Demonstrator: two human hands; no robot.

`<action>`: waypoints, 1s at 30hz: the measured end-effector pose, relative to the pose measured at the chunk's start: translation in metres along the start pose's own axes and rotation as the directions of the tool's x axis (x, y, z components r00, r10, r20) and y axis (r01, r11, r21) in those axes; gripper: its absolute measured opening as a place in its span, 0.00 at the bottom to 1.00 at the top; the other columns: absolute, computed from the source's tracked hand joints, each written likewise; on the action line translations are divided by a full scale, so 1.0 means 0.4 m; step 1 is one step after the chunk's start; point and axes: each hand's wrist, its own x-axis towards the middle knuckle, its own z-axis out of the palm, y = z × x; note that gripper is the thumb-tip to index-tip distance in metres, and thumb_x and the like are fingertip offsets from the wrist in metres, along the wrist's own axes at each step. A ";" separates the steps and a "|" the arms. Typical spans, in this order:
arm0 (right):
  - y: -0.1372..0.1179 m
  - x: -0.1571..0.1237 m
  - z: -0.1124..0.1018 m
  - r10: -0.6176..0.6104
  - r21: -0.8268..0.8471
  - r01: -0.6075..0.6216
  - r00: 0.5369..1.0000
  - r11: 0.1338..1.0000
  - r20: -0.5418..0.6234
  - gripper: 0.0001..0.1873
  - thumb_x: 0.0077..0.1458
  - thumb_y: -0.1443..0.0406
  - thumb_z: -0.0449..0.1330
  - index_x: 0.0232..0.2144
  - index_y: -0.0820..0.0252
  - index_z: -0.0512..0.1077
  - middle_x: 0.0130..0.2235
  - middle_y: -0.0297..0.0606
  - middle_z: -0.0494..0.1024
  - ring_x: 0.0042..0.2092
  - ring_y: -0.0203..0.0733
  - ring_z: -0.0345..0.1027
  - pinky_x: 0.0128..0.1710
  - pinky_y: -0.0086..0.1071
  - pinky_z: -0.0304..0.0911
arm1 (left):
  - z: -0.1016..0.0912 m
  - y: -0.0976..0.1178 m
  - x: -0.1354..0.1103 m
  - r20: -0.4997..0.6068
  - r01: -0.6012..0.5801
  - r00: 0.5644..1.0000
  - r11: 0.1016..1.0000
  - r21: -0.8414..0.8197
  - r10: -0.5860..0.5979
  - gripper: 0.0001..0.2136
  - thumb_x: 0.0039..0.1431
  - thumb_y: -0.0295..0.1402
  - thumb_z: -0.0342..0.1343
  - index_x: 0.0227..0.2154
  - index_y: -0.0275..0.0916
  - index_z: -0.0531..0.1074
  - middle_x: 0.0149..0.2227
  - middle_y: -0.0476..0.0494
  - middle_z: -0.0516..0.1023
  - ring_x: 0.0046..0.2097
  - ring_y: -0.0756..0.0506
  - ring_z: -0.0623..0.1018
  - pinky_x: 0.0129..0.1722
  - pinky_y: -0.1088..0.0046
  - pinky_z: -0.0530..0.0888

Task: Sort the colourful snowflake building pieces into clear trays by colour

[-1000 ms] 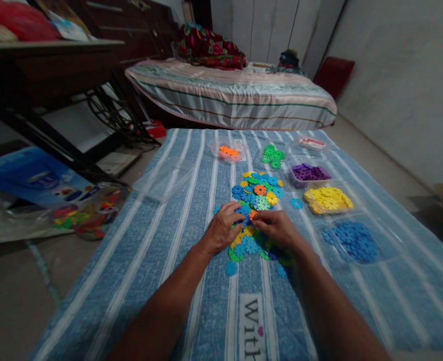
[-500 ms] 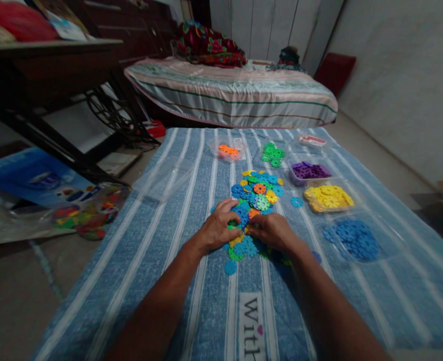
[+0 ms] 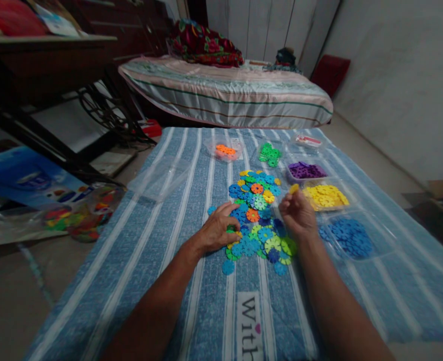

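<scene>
Between the fingertips of my right hand [image 3: 299,213] is a yellow notched disc [image 3: 294,188], lifted to the right of the pile and close to the box of yellow discs [image 3: 326,196]. My left hand [image 3: 218,228] rests at the left edge of a mixed pile of notched plastic discs [image 3: 259,202], thumb and fingers apart and curved over several pieces. Blue, green, yellow and orange discs lie overlapping in that pile. An orange disc [image 3: 252,215] shows between the two hands.
Clear boxes hold blue discs [image 3: 351,238], purple discs [image 3: 306,170], green discs [image 3: 270,154] and orange discs [image 3: 225,151]. A clear plastic lid or tray [image 3: 159,178] lies left on the striped cloth [image 3: 139,260]. Beyond stands a bed [image 3: 225,95].
My right hand has moved from the pile up and to the right with a yellow disc in its fingers. The left hand has stayed at the pile. The view has shifted slightly.
</scene>
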 end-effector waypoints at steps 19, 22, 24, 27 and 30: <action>0.091 -0.065 0.053 0.201 -0.767 0.245 0.878 0.593 0.435 0.11 0.46 0.58 0.65 0.30 0.60 0.77 0.22 0.30 0.72 0.24 0.32 0.61 0.23 0.27 0.55 | -0.020 0.026 -0.005 -0.157 0.086 0.972 0.884 -0.460 -0.176 0.07 0.47 0.36 0.62 0.21 0.39 0.72 0.56 0.39 0.72 0.61 0.37 0.67 0.63 0.57 0.57; 0.094 -0.072 0.060 0.252 -0.796 0.360 0.815 0.487 0.523 0.08 0.51 0.61 0.61 0.28 0.59 0.77 0.22 0.30 0.71 0.25 0.32 0.60 0.25 0.27 0.54 | -0.019 0.035 -0.003 -0.173 0.061 0.972 0.883 -0.465 -0.159 0.07 0.48 0.36 0.61 0.21 0.39 0.71 0.56 0.40 0.72 0.61 0.38 0.66 0.63 0.56 0.57; 0.094 -0.073 0.063 0.254 -0.794 0.364 0.811 0.487 0.527 0.10 0.52 0.60 0.60 0.24 0.59 0.76 0.22 0.30 0.70 0.25 0.32 0.59 0.25 0.27 0.53 | -0.019 0.040 -0.002 -0.177 0.049 0.973 0.888 -0.457 -0.145 0.08 0.49 0.36 0.61 0.21 0.39 0.71 0.56 0.40 0.72 0.61 0.38 0.66 0.63 0.55 0.57; 0.088 -0.068 0.062 0.200 -0.769 0.271 0.867 0.579 0.457 0.12 0.49 0.58 0.63 0.21 0.60 0.74 0.21 0.30 0.70 0.24 0.32 0.59 0.23 0.27 0.54 | -0.024 0.040 -0.002 -0.209 0.043 0.967 0.900 -0.435 -0.147 0.07 0.50 0.37 0.61 0.24 0.39 0.73 0.56 0.40 0.72 0.60 0.39 0.68 0.63 0.54 0.57; 0.064 -0.050 0.049 0.123 -0.675 0.130 0.941 0.726 0.314 0.11 0.45 0.58 0.67 0.21 0.59 0.74 0.19 0.30 0.71 0.21 0.32 0.60 0.21 0.27 0.55 | -0.040 0.031 -0.007 -0.216 0.038 0.968 0.928 -0.372 -0.126 0.06 0.49 0.35 0.62 0.27 0.39 0.75 0.58 0.40 0.70 0.60 0.39 0.67 0.63 0.54 0.58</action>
